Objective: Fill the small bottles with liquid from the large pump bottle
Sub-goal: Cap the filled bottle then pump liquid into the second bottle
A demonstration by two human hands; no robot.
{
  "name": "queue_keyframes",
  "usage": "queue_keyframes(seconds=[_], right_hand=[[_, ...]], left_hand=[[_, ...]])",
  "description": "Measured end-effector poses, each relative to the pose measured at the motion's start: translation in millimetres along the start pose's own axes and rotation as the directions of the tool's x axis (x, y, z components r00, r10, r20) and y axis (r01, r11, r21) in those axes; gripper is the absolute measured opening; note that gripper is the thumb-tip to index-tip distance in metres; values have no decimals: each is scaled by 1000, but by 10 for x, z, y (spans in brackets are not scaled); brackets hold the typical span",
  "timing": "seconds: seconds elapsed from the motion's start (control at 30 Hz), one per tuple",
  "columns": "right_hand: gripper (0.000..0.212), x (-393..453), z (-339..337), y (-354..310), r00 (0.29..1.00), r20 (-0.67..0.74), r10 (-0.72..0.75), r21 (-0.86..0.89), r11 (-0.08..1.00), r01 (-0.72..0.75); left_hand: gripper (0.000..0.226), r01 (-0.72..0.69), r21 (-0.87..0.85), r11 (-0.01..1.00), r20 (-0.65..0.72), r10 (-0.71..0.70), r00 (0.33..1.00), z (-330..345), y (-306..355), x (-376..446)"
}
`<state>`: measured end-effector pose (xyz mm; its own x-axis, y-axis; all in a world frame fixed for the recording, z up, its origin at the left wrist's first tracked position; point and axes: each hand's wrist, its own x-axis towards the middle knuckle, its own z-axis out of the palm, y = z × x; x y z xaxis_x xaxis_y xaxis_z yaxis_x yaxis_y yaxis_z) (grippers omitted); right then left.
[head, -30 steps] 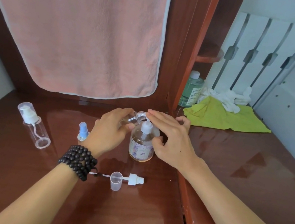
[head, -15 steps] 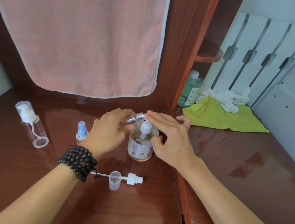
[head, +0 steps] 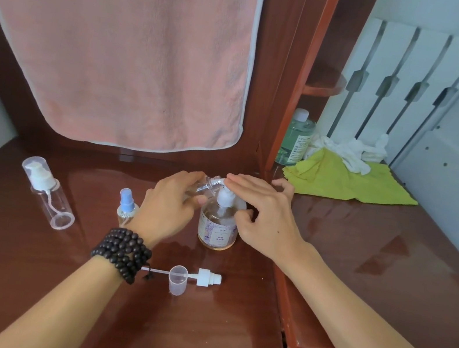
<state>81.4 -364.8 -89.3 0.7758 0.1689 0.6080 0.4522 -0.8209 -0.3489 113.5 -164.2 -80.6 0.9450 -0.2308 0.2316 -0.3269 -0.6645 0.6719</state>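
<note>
On the desk (head: 20,275), the left hand (head: 168,209) curls its fingers round a small clear bottle (head: 204,189), apparently held at the spout of the large pump bottle (head: 217,230); the right hand (head: 264,213) presses the pump with straight fingers.

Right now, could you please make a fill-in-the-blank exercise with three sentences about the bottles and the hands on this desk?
1. The left hand holds a small clear bottle tilted at the spout of the ____ bottle.
2. The right hand presses straight fingers on the bottle's white ____.
3. Near the desk's front edge, a loose white spray head lies beside a small clear ____.

Missing words: pump; pump head; cap
</note>
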Motion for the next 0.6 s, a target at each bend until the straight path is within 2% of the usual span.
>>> queue_keyframes(seconds=[0.17, 0.3, 0.5, 0.6], right_hand=[[69, -16, -33, -24, 999, 43, -30, -13, 999, 30], [72, -20, -55, -35, 997, 19, -69, -11, 998, 70], [65, -3, 21, 9, 1000, 5, 24, 10, 1000, -24], [69, -14, -6, -11, 1000, 17, -14, -14, 1000, 15]], left_hand=[[37, -12, -33, 999, -14, 11, 1000, -29, 10, 22], [37, -43, -31, 999, -28, 43, 999, -60, 26, 49], [40, 11, -27, 1000, 11, -11, 1000, 24, -15, 10], [41, -6, -32, 999, 18, 7, 1000, -22, -3, 1]])
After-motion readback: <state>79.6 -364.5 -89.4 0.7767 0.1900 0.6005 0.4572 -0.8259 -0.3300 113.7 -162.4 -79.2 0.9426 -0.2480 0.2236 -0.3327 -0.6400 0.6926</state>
